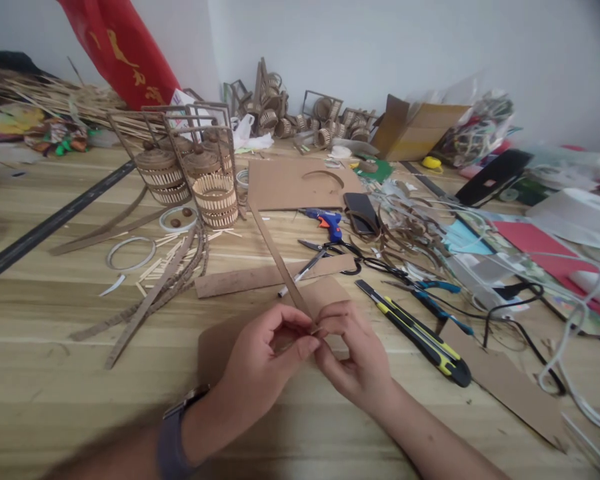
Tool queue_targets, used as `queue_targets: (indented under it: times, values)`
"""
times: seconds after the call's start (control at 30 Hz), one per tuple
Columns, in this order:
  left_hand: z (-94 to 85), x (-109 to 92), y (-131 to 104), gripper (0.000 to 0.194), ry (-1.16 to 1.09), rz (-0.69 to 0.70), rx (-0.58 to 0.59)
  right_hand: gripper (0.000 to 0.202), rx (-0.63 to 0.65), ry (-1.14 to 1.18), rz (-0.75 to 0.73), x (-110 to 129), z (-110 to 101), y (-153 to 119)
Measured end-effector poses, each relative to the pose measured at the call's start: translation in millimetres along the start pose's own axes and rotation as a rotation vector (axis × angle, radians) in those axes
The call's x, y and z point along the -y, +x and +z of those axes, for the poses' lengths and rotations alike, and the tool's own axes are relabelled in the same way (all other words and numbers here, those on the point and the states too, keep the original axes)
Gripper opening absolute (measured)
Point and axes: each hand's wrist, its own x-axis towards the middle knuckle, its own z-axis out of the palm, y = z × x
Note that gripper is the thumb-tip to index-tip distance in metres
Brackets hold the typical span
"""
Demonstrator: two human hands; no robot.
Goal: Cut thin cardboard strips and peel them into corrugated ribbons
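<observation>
A long, narrow strip of brown cardboard (276, 255) stretches away from my fingers toward the cardboard sheet at the back. My left hand (273, 353) pinches its near end between thumb and fingers. Right against it, my right hand (351, 350) is closed on the same end; the fingertips meet there and hide the exact grip. Under the hands lies a piece of brown cardboard (215, 347). Just beyond are a flat cardboard strip (240, 280), a pen (303, 273) and black-handled scissors (347, 250). A yellow and black utility knife (415, 333) rests right of my right hand.
Small lidded stick baskets in frames (215, 200) stand at the left back. A blue glue gun (330, 221), a phone (361, 212) and blue-handled pliers (440, 303) lie ahead and right. Tangled cords (485, 313) and an open cardboard box (415, 130) are farther right.
</observation>
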Motion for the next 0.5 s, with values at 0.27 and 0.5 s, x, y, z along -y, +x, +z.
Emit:
queue_targets:
  times: [0.27, 0.5]
  values:
    - [-1.2, 1.7, 1.3, 0.008, 0.291, 0.175, -0.142, 0.023, 0.045, 0.074, 0.045, -0.9, -4.2, 2.7]
    - [-2.0, -0.1, 2.1, 0.011, 0.468, 0.329, -0.091, 0.021, 0.004, -0.009, 0.004, -2.0, -5.1, 0.3]
